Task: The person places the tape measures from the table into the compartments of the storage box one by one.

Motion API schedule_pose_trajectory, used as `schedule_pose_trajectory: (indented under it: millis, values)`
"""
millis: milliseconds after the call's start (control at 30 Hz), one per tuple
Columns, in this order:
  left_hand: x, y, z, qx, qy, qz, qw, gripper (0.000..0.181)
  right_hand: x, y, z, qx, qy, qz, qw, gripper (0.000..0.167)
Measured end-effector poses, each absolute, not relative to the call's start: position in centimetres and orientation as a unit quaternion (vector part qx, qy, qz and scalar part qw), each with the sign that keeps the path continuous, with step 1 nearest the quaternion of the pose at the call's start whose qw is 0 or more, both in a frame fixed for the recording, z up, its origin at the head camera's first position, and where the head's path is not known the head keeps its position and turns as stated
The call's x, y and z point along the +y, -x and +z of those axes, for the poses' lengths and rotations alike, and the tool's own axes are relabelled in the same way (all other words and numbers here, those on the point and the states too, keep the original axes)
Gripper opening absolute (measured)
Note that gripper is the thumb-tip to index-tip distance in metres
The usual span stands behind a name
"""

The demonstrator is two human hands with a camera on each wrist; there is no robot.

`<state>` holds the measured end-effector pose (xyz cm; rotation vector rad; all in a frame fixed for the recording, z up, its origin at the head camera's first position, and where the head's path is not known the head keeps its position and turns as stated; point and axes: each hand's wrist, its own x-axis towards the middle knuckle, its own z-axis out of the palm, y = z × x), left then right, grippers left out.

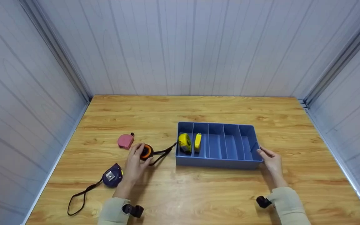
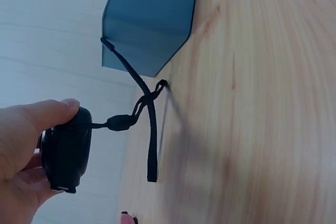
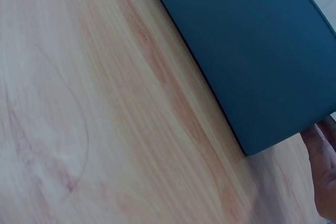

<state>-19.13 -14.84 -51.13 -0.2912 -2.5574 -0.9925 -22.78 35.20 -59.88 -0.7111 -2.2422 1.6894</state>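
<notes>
My left hand point(image 1: 134, 164) grips a black and orange tape measure point(image 1: 147, 152) above the table, left of a blue divided box point(image 1: 219, 162). From the tape measure a black wrist strap point(image 2: 152, 140) trails toward the box, its end by the box's left side. My right hand point(image 1: 272, 161) holds the box's right end, thumb over the rim and fingers outside. In the box, a yellow and black tape measure point(image 1: 185, 143) stands in the leftmost compartment and a slimmer yellow tape measure point(image 1: 197, 142) in the second. The other compartments hold nothing.
A pink tape measure point(image 1: 125, 141) lies left of the box, beyond my left hand. Nearer on the left is a dark blue tape measure point(image 1: 112, 175) with a looped black strap point(image 1: 84, 193). White panel walls point(image 1: 180, 47) enclose the wooden table point(image 1: 205, 193) at the back and sides.
</notes>
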Motion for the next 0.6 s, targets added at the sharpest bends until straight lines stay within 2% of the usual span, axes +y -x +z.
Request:
schedule_pose_trajectory:
  millis: [267, 600]
  values:
    - [-14.1, 19.3, -50.9, -0.904, 0.104, -0.369, 0.189, 0.058, 34.9, 22.4, -59.3, -0.762, 0.230, 0.592, 0.126, 0.043]
    - [-12.5, 19.6, -50.6, -0.892, 0.115, -0.382, 0.210, 0.056, 34.5, 21.4, -58.0, -0.706, 0.198, 0.672, 0.104, 0.024]
